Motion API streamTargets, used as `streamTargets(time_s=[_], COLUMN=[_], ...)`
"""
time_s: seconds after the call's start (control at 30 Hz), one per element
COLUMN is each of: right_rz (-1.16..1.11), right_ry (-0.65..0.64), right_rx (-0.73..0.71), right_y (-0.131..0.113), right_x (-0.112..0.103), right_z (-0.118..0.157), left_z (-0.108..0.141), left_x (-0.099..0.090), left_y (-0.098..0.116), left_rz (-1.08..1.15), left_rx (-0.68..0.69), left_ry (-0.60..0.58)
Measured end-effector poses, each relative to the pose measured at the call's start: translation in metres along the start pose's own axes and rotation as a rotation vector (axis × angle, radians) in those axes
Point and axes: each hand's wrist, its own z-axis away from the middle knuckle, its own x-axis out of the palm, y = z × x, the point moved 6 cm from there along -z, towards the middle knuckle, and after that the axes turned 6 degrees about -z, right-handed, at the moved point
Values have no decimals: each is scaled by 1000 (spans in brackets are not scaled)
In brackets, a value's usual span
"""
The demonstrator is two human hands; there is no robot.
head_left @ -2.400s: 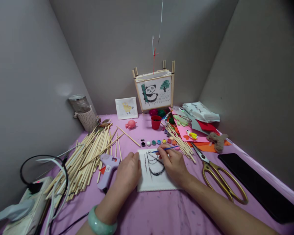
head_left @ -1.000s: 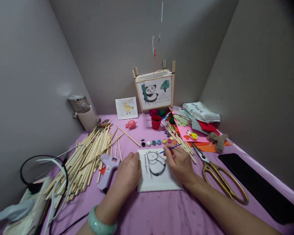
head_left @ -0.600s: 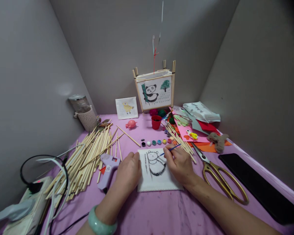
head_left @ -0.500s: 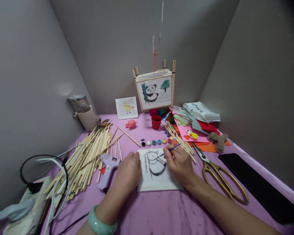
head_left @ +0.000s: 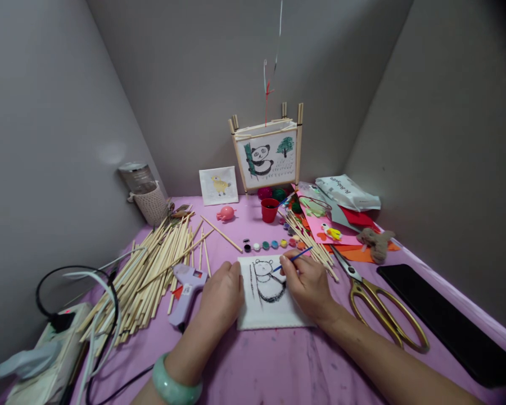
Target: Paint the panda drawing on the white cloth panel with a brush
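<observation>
A white canvas (head_left: 274, 315) with a black outline of a panda lies on the purple cloth. My right hand (head_left: 307, 283) rests on its right side, fingers closed round a thin blue paintbrush (head_left: 300, 255). The brush tip is at the panda's drawn head and shoulder. At the canvas's left edge lies my left hand (head_left: 223, 292), its fingers together against that edge; the fingertips are mostly hidden. Just beyond the canvas is a row of small paint pots (head_left: 265, 246), black, white, green, blue, yellow and red among them.
Wooden sticks (head_left: 160, 275) and a lilac glue gun (head_left: 186, 292) lie left. Gold-handled scissors (head_left: 375, 304) and a black slab (head_left: 442, 320) lie right. Behind stand a red cup (head_left: 269, 210), a chick picture (head_left: 218, 185) and a panda lantern (head_left: 266, 157). A power strip (head_left: 46, 360) sits front left.
The brush tip has shifted very slightly on the drawing, with my right hand still gripping it. My left hand stays at the canvas edge.
</observation>
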Motion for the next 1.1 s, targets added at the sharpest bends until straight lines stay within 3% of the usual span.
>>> streamTargets(time_s=[0.5,1.1], right_rz=[-164,-196], right_ry=[-70,-78], right_rx=[175,174], right_y=[4,2], right_x=[12,14], right_z=[5,5], left_z=[0,0], left_x=[-1,1], left_y=[1,0], left_rz=[-17,-2], left_rx=[-5,-13], left_ry=[12,-8])
